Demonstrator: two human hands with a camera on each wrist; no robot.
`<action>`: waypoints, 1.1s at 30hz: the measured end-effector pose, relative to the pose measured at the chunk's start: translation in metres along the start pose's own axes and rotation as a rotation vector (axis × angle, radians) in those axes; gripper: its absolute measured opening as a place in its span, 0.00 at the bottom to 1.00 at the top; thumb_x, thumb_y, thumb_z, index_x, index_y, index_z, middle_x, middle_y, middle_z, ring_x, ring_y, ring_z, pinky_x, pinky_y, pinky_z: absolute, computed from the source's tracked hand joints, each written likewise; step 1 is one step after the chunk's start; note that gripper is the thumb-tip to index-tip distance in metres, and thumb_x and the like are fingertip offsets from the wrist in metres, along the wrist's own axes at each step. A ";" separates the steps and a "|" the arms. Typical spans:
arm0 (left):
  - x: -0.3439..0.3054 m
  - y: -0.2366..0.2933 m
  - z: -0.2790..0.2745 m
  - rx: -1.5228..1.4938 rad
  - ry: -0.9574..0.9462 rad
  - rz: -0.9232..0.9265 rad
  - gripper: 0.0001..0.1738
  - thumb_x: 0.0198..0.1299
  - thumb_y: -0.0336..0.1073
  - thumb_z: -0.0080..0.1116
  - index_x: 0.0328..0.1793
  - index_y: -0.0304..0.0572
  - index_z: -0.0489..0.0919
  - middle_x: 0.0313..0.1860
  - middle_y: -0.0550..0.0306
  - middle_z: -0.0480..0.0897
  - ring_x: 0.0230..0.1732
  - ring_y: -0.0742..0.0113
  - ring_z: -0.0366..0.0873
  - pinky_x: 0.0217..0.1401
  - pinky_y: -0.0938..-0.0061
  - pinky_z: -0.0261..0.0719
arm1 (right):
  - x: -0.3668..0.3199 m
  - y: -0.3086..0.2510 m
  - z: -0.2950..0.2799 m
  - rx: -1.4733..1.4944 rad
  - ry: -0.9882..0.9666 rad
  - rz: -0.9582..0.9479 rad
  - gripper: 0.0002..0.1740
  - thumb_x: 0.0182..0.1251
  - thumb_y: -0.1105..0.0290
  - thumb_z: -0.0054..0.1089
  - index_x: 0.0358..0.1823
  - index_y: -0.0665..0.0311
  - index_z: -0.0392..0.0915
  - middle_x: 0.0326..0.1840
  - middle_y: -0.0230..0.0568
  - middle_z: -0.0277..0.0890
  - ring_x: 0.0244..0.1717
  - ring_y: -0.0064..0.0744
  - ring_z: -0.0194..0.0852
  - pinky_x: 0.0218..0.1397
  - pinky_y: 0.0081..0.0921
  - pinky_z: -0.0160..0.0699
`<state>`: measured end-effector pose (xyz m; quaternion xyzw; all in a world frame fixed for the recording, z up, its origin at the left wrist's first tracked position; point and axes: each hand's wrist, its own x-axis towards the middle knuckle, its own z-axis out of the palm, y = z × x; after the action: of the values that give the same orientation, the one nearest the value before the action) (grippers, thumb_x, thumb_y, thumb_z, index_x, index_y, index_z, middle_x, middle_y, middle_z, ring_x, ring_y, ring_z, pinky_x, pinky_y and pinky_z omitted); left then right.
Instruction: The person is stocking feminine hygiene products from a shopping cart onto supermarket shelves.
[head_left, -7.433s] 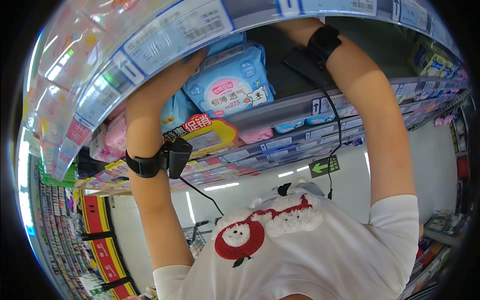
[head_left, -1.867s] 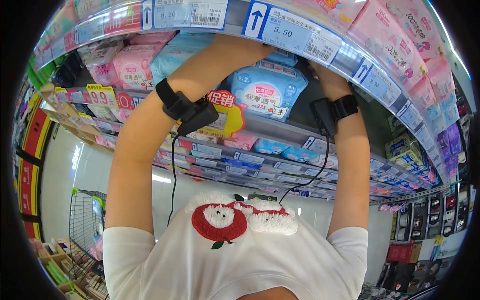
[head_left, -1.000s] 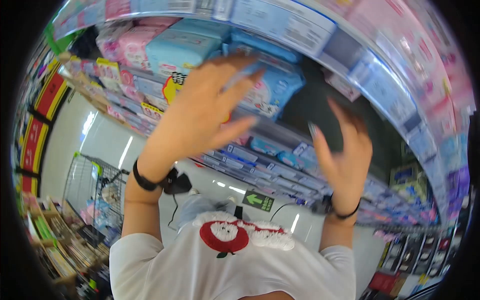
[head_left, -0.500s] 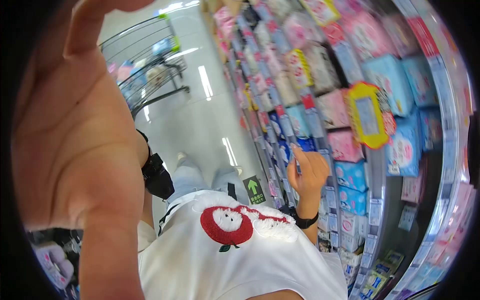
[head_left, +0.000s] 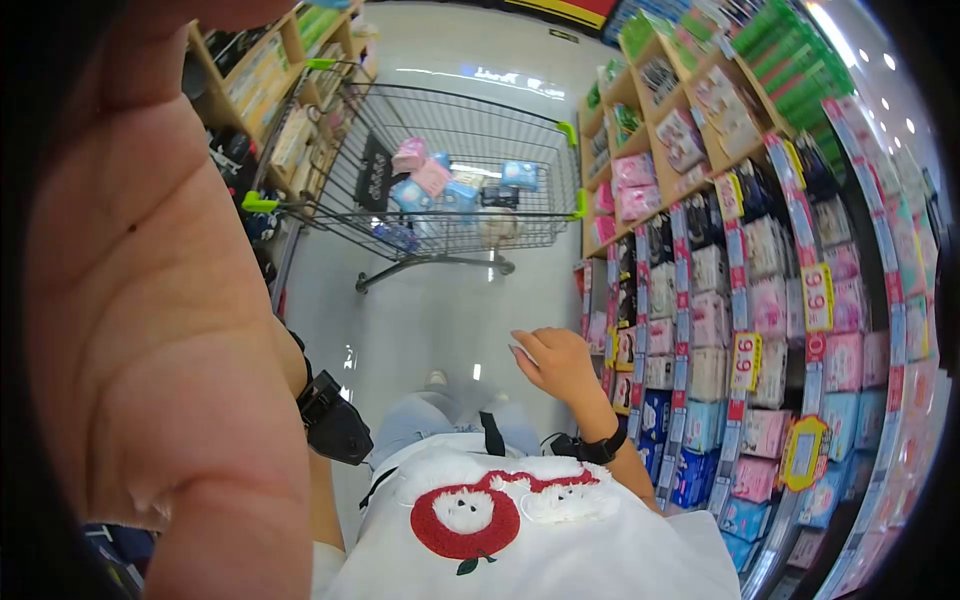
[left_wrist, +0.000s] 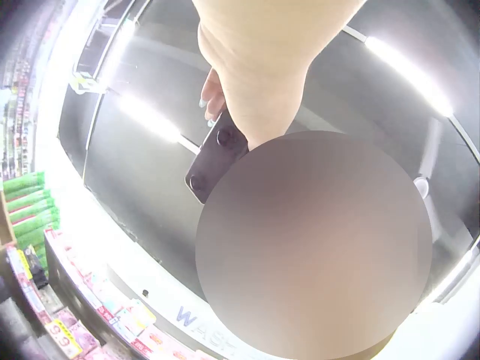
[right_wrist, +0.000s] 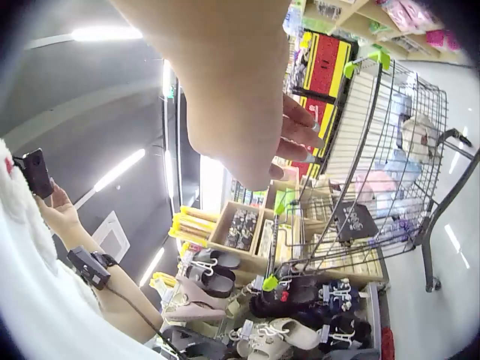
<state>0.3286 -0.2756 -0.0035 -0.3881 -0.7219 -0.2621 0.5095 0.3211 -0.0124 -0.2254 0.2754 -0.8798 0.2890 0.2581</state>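
My left hand fills the left side of the head view, its palm very close to the lens. In the left wrist view its fingers lie at the edge of a dark flat device with two round lenses. The right wrist view shows this left hand gripping the device beside the white shirt. My right hand hangs in front of the body, fingers loosely bent and holding nothing. Its relaxed fingers show in the right wrist view.
A wire shopping cart with several pink and blue packs stands ahead on the shiny floor. Shelves of packaged pads line the right side. Slippers and wooden bins stand on the other side.
Both hands have left the shelf with the blue packs, which stay there. My left hand has risen to the head; my right has lowered. The view has turned from shelf to cart.
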 end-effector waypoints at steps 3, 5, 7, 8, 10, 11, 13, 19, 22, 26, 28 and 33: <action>0.003 -0.006 -0.017 0.087 0.048 -0.020 0.33 0.43 0.50 0.65 0.51 0.33 0.71 0.53 0.45 0.71 0.51 0.54 0.69 0.56 0.65 0.66 | 0.016 0.002 0.012 0.040 -0.105 -0.061 0.09 0.54 0.66 0.59 0.36 0.58 0.75 0.21 0.35 0.69 0.23 0.38 0.71 0.26 0.34 0.68; 0.004 -0.013 -0.011 0.112 0.083 -0.026 0.33 0.43 0.49 0.65 0.51 0.33 0.71 0.53 0.46 0.71 0.52 0.55 0.68 0.56 0.65 0.66 | 0.023 0.026 0.018 0.035 -0.138 -0.076 0.09 0.55 0.65 0.58 0.37 0.58 0.75 0.22 0.36 0.70 0.24 0.39 0.71 0.26 0.34 0.69; 0.011 -0.030 -0.008 0.128 0.106 -0.023 0.33 0.43 0.48 0.66 0.51 0.34 0.71 0.53 0.47 0.70 0.52 0.55 0.68 0.57 0.66 0.65 | 0.044 0.036 0.031 0.025 -0.204 -0.080 0.10 0.55 0.65 0.58 0.38 0.58 0.75 0.23 0.37 0.70 0.24 0.40 0.72 0.27 0.34 0.69; 0.015 -0.038 -0.004 0.130 0.117 -0.016 0.33 0.42 0.48 0.66 0.51 0.34 0.71 0.54 0.47 0.70 0.53 0.56 0.67 0.57 0.66 0.65 | 0.053 0.041 0.037 0.018 -0.236 -0.080 0.10 0.55 0.65 0.57 0.38 0.58 0.75 0.23 0.37 0.71 0.24 0.40 0.72 0.27 0.35 0.69; 0.032 -0.057 0.016 0.122 0.125 0.012 0.33 0.42 0.47 0.67 0.51 0.35 0.71 0.54 0.48 0.70 0.53 0.56 0.67 0.57 0.67 0.64 | 0.075 0.060 0.047 -0.002 -0.254 -0.075 0.10 0.56 0.64 0.57 0.38 0.58 0.75 0.23 0.38 0.71 0.25 0.40 0.73 0.27 0.35 0.70; 0.043 -0.066 0.031 0.110 0.116 0.022 0.33 0.42 0.46 0.67 0.51 0.35 0.70 0.54 0.49 0.70 0.53 0.57 0.66 0.58 0.67 0.64 | 0.081 0.069 0.050 -0.008 -0.267 -0.065 0.10 0.56 0.64 0.57 0.38 0.58 0.75 0.24 0.38 0.71 0.25 0.40 0.73 0.27 0.35 0.70; 0.067 -0.088 0.070 0.087 0.084 0.055 0.33 0.41 0.45 0.68 0.51 0.35 0.70 0.54 0.50 0.69 0.54 0.57 0.66 0.58 0.67 0.64 | 0.099 0.091 0.048 0.034 -0.269 -0.057 0.10 0.56 0.64 0.57 0.38 0.58 0.75 0.23 0.38 0.71 0.25 0.41 0.73 0.27 0.35 0.70; 0.052 -0.215 0.258 0.164 -0.401 -0.189 0.34 0.46 0.48 0.65 0.56 0.37 0.69 0.53 0.47 0.72 0.54 0.51 0.69 0.58 0.63 0.66 | 0.158 0.191 0.078 0.253 -0.311 0.133 0.12 0.54 0.65 0.58 0.40 0.58 0.77 0.28 0.41 0.76 0.26 0.40 0.76 0.29 0.33 0.74; -0.057 -0.286 0.328 0.123 -0.914 -0.402 0.34 0.50 0.49 0.62 0.59 0.35 0.69 0.53 0.39 0.73 0.57 0.43 0.68 0.60 0.56 0.65 | 0.179 0.246 0.093 0.457 -0.378 0.357 0.13 0.54 0.66 0.57 0.41 0.61 0.77 0.30 0.42 0.78 0.26 0.35 0.77 0.30 0.29 0.75; -0.160 -0.319 0.371 0.008 -1.234 -0.898 0.36 0.50 0.52 0.60 0.58 0.30 0.69 0.56 0.34 0.72 0.60 0.42 0.67 0.63 0.60 0.64 | 0.171 0.340 0.169 0.908 -0.413 0.825 0.14 0.58 0.66 0.55 0.44 0.66 0.75 0.30 0.40 0.78 0.26 0.29 0.76 0.30 0.24 0.75; -0.186 -0.334 0.378 -0.118 -1.283 -1.112 0.38 0.50 0.54 0.59 0.59 0.29 0.69 0.58 0.34 0.71 0.60 0.42 0.67 0.63 0.61 0.64 | 0.184 0.359 0.180 1.161 -0.458 1.195 0.16 0.61 0.63 0.54 0.44 0.67 0.74 0.32 0.40 0.77 0.29 0.28 0.75 0.31 0.22 0.76; -0.255 -0.375 0.395 -0.084 -1.197 -1.488 0.42 0.48 0.56 0.60 0.61 0.28 0.67 0.58 0.31 0.70 0.60 0.42 0.68 0.62 0.62 0.66 | 0.191 0.394 0.238 1.053 -0.664 1.463 0.18 0.61 0.59 0.54 0.48 0.63 0.74 0.36 0.39 0.76 0.32 0.28 0.76 0.38 0.24 0.76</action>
<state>-0.1459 -0.2549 -0.3719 0.0827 -0.9145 -0.3026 -0.2556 -0.1348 0.0373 -0.4190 -0.1936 -0.6193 0.6439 -0.4053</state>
